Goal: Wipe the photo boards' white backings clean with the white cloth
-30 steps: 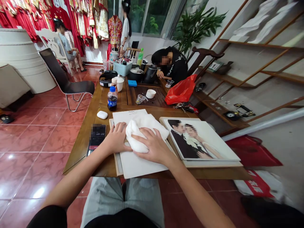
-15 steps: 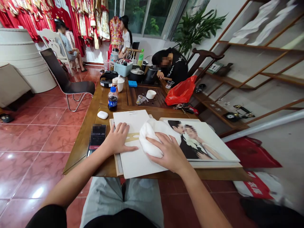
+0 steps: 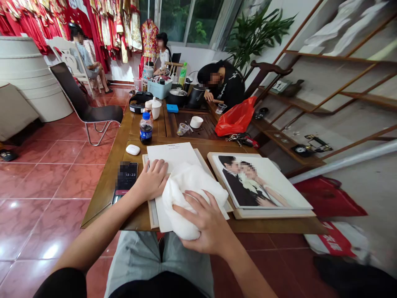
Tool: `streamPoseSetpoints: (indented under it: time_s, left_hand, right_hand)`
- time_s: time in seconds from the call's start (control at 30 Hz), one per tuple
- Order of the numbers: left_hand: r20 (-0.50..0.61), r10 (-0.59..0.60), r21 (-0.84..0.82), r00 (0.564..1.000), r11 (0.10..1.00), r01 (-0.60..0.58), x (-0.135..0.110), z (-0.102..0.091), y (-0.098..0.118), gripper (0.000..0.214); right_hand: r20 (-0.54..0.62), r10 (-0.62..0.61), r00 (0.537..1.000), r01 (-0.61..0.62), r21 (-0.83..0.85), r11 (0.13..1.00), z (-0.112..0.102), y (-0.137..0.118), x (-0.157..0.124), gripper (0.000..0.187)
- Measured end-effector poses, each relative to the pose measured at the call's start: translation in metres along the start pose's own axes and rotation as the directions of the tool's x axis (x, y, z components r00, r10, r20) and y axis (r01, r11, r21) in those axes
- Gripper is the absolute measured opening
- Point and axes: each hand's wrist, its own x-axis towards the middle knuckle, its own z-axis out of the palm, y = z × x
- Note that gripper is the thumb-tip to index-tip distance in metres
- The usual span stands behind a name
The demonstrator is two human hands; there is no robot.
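My right hand (image 3: 203, 221) is wrapped round a bunched white cloth (image 3: 189, 188) and presses it on the near part of a white board (image 3: 173, 154). My left hand (image 3: 151, 180) lies flat with fingers spread on the board's left side. Part of the board is hidden under the cloth. Below the board, the edge of a pale frame (image 3: 153, 215) shows. To the right, a photo print of a couple (image 3: 257, 182) rests on a second pale frame (image 3: 273, 214).
A phone (image 3: 126, 178), a white earbud case (image 3: 133, 149) and a cola bottle (image 3: 146, 128) stand left on the wooden table (image 3: 102, 198). Farther back are a small white bowl (image 3: 196, 122), keys and a red plastic bag (image 3: 237, 118). A person leans on the far end.
My right hand has drawn the cloth toward me and to the left across the board. My left hand stays in nearly the same place.
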Motion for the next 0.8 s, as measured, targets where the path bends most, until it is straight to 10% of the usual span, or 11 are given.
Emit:
streamPoseSetpoints:
  time_s: [0.37, 0.8]
  left_hand:
    - [0.018, -0.002, 0.005, 1.0, 1.0, 0.002, 0.001, 0.001, 0.0, 0.047]
    - [0.067, 0.017, 0.045, 0.998, 0.999, -0.02, 0.0, -0.001, -0.002, 0.051]
  right_hand:
    - [-0.095, 0.227, 0.969, -0.241, -0.185, 0.953, -0.009, 0.024, -0.016, 0.046]
    - [-0.047, 0.053, 0.997, -0.054, -0.006, 0.999, 0.007, -0.03, 0.008, 0.06]
